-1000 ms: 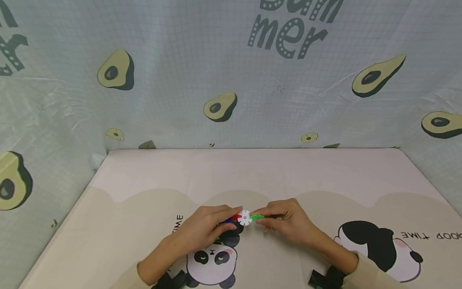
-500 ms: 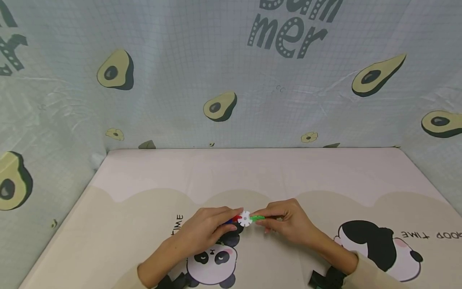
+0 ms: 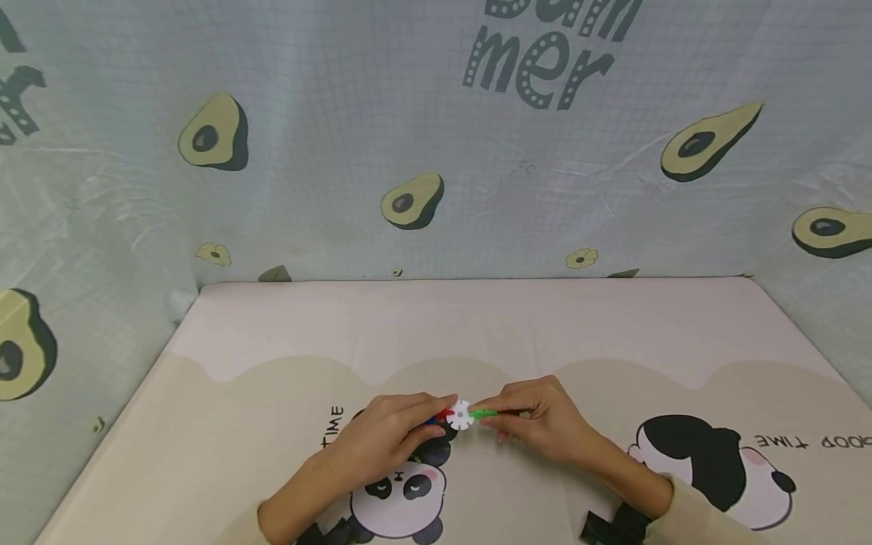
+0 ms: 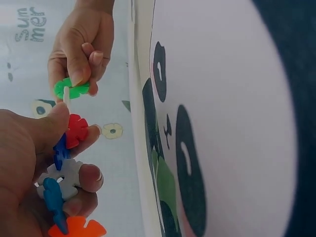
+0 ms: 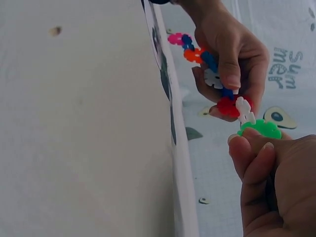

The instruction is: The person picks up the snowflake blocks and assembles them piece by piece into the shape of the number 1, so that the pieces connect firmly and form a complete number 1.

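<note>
A chain of notched plastic snowflake discs runs through my left hand (image 3: 388,431), whose fingers and thumb grip it near the red disc (image 4: 77,131). Blue discs, a white one (image 4: 71,173) and an orange disc (image 4: 81,227) trail below that palm, and a pink disc (image 5: 176,38) ends the chain in the right wrist view. Past the red piece stands another white disc (image 3: 461,415). My right hand (image 3: 541,418) pinches a green disc (image 5: 264,129) between thumb and forefinger. The green disc's edge meets this white disc; how deep their slots fit is unclear.
Both hands are over a table (image 3: 286,318) covered with a panda-printed cloth. A pale curtain (image 3: 306,136) with avocado prints hangs behind and at the sides. Black straps (image 3: 616,524) sit by the wrists.
The hands and the disc chain keep almost the same place, dropping very slightly toward the table's near side. The grips look the same, and the whole view has shifted a little.
</note>
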Action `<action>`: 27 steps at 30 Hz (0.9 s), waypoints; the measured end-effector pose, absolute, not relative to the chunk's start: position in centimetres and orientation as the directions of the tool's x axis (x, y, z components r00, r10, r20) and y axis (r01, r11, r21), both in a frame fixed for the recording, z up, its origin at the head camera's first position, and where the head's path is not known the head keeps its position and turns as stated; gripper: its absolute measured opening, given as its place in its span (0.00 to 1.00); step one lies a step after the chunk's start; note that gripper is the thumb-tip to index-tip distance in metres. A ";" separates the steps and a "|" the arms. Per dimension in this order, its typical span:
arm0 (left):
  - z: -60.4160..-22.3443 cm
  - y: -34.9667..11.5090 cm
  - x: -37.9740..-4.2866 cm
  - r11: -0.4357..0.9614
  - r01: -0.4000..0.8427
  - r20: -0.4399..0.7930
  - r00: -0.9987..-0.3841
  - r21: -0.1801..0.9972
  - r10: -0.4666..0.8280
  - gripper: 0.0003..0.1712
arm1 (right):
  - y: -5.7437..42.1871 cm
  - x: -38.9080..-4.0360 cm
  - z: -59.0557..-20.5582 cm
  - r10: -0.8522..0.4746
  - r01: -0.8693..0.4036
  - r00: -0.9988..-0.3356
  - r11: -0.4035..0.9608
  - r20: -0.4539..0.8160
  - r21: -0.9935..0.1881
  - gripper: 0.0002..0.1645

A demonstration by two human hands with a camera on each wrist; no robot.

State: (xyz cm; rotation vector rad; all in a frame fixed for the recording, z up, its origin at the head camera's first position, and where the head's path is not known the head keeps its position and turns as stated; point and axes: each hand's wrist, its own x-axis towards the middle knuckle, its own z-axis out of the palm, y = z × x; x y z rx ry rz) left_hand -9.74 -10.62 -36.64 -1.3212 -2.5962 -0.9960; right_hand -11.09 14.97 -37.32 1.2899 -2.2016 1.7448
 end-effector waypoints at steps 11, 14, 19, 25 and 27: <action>-36.1 -10.4 -9.7 0.457 0.750 0.320 -0.633 0.478 0.705 0.24 | 15.2 -11.8 -39.1 -0.552 -0.584 -0.694 0.057 0.461 -0.810 0.12; -36.0 -10.2 -9.6 0.467 0.736 0.293 -0.644 0.490 0.707 0.25 | 15.5 -11.8 -39.0 -0.542 -0.518 -0.736 0.066 0.405 -0.853 0.12; -35.8 -10.0 -9.4 0.497 0.688 0.253 -0.687 0.530 0.681 0.28 | 15.6 -11.9 -38.7 -0.523 -0.432 -0.787 0.087 0.328 -0.898 0.13; -35.5 -9.8 -9.2 0.486 0.617 0.203 -0.724 0.619 0.660 0.32 | 15.7 -11.9 -38.2 -0.503 -0.311 -0.832 0.072 0.235 -0.948 0.13; -35.3 -9.8 -9.2 0.476 0.597 0.183 -0.726 0.646 0.663 0.33 | 15.8 -12.0 -38.1 -0.498 -0.296 -0.839 0.076 0.221 -0.952 0.11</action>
